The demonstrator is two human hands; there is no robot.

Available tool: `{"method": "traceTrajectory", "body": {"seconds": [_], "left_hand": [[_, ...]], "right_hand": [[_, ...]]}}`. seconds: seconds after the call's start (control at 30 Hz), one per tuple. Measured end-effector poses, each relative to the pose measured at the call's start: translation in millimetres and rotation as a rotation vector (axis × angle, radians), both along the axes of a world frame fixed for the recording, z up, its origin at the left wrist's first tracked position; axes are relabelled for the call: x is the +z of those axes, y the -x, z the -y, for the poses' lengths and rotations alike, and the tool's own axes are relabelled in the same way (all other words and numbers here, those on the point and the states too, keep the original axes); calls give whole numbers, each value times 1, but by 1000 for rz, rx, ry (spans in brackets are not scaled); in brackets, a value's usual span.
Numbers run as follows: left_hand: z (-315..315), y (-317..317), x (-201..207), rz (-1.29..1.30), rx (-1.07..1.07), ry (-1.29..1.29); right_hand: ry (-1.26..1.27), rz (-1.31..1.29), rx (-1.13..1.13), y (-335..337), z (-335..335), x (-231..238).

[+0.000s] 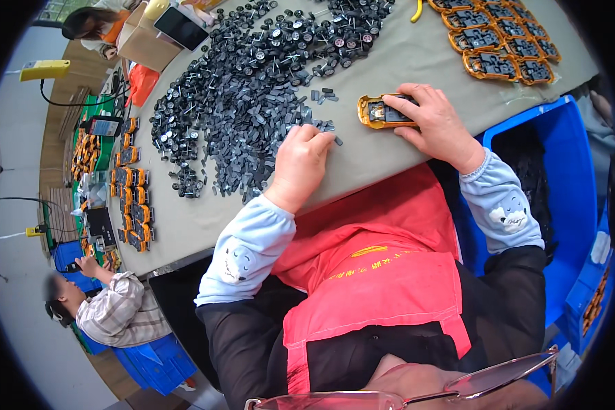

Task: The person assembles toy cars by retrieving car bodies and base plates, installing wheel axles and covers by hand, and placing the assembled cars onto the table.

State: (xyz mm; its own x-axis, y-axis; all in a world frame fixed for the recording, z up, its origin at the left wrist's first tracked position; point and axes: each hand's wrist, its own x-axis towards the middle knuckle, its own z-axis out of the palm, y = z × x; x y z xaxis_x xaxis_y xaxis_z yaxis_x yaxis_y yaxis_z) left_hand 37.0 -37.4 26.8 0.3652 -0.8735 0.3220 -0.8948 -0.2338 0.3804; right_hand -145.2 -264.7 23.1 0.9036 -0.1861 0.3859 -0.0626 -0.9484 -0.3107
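My right hand [432, 124] grips an orange toy car body [371, 113], which lies underside up on the table with a black part inside it. The fingers and thumb cover its right end. Left of it, my left hand [301, 158] is closed in a pinch at the edge of a heap of small dark grey blocks [249, 123]. A few of those pieces lie by its fingertips; whether one is between them, I cannot make out. Beyond the blocks is a pile of black wheels on axles [270, 41].
Rows of orange car bodies [492, 65] lie at the far right, and more [135, 205] along the left edge. A blue bin [570, 157] with dark parts stands at my right. A cardboard box [147, 44] and a tablet [181, 27] are at the far left. Two people sit beyond the table's left side.
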Motion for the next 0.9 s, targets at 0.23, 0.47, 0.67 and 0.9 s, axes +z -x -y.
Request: {"method": "traceTrajectory", "body": {"seconds": [0.23,0.47,0.67,0.9], "left_hand": [[14,-32,11,281,-493,-144],[30,-28,6,328,-509,-77],[60,-34,15,331,-690,-102],[75,-44,26,310,-925,-237]], "right_hand": [[24,-56,112,-8,7,8],[-4,-55,147,-10,8,6],[77,-36,192,-10,10,3],[-20,-68,291,-11,17,6]]}}
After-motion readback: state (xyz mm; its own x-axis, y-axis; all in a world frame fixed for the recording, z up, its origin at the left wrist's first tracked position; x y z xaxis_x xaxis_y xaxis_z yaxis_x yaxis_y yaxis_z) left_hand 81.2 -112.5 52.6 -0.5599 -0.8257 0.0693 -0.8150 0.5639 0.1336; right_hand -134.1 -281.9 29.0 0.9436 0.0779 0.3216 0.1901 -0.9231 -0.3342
